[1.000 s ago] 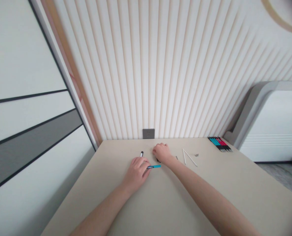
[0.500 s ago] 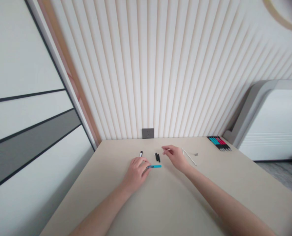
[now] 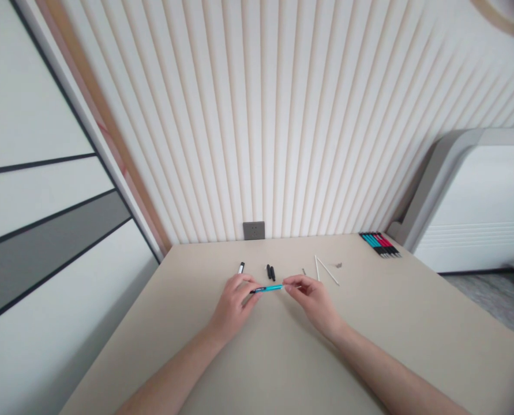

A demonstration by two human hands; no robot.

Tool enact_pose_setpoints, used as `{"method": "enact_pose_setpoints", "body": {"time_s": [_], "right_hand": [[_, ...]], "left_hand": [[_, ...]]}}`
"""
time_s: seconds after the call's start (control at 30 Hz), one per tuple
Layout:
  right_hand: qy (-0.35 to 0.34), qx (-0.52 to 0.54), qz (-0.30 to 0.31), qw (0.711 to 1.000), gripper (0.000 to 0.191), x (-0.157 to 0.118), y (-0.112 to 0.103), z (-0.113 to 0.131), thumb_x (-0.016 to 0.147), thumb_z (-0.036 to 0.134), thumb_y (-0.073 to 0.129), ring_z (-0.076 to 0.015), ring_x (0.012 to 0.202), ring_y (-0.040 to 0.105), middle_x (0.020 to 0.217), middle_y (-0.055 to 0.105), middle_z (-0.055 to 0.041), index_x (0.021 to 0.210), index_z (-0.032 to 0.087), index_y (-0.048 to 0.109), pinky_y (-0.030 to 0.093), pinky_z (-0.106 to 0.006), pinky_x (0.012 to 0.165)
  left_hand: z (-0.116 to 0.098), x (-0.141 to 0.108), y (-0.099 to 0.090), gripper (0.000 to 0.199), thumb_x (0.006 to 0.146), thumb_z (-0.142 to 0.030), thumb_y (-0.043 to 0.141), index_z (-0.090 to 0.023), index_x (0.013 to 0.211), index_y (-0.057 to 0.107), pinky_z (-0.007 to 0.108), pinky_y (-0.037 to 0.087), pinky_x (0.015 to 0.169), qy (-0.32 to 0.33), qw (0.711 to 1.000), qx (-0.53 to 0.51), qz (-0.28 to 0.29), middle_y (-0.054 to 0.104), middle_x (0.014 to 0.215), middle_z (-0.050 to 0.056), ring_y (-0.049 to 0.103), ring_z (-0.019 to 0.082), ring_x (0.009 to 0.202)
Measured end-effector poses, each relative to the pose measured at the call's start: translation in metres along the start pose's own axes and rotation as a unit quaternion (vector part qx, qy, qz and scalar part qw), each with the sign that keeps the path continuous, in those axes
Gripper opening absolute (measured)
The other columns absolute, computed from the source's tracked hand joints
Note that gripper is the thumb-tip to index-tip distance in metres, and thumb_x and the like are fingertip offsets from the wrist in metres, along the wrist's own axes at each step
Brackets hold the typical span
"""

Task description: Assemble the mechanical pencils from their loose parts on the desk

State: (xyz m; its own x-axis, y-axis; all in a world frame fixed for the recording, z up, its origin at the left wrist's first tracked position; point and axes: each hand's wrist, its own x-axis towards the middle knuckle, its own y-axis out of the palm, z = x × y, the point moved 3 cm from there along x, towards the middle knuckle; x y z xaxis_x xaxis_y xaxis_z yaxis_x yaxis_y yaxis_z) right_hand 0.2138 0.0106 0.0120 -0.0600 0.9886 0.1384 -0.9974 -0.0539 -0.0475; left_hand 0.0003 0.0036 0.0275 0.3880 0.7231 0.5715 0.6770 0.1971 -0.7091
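Observation:
My left hand (image 3: 235, 300) is closed round a blue pen barrel (image 3: 272, 287) with a dark section near the fingers. The barrel lies roughly level, its blue end pointing right. My right hand (image 3: 312, 297) pinches at that end; whatever small pale piece is between the fingertips is mostly hidden. Just behind the left hand lies a white piece with a black end (image 3: 242, 267). Two short black pen parts (image 3: 271, 272) rest side by side beyond the barrel. Behind the right hand are two thin white sticks like refills (image 3: 327, 272) and a small metallic piece (image 3: 304, 271).
A row of blue and red pens (image 3: 378, 244) with black ends lies at the table's back right. Tiny metallic bits (image 3: 338, 266) sit right of the white sticks. A wall socket (image 3: 254, 230) is above the back edge of the table (image 3: 248, 369).
My right hand has come down and toward me to the barrel's blue end. The barrel is raised slightly in my left hand. A small metallic piece behind the right hand is now uncovered.

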Motion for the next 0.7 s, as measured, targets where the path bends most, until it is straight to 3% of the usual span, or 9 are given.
{"method": "enact_pose_setpoints", "body": {"time_s": [0.2, 0.7], "right_hand": [[0.009, 0.054, -0.004, 0.998, 0.029, 0.002, -0.01, 0.004, 0.073, 0.044, 0.073, -0.0143, 0.072, 0.056, 0.085, 0.069, -0.0036, 0.086, 0.019, 0.071, 0.043, -0.027, 0.068], [0.034, 0.077, 0.029, 0.996, 0.033, -0.003, 0.001, 0.003, 0.069, 0.046, 0.076, -0.0128, 0.068, 0.055, 0.079, 0.068, -0.0024, 0.084, 0.017, 0.07, 0.041, -0.026, 0.066]], "left_hand": [[-0.001, 0.0, -0.001, 0.016, 0.092, -0.024, 0.053, -0.022, 0.102, 0.065, 0.037, 0.048, 0.092, 0.003, 1.0, -0.007, -0.01, 0.059, 0.1, 0.007, 0.059, 0.019, 0.097], [-0.002, 0.0, -0.003, 0.015, 0.091, -0.023, 0.056, -0.022, 0.101, 0.066, 0.034, 0.049, 0.09, 0.022, 0.999, -0.02, -0.032, 0.06, 0.098, 0.007, 0.06, 0.018, 0.095]]}}
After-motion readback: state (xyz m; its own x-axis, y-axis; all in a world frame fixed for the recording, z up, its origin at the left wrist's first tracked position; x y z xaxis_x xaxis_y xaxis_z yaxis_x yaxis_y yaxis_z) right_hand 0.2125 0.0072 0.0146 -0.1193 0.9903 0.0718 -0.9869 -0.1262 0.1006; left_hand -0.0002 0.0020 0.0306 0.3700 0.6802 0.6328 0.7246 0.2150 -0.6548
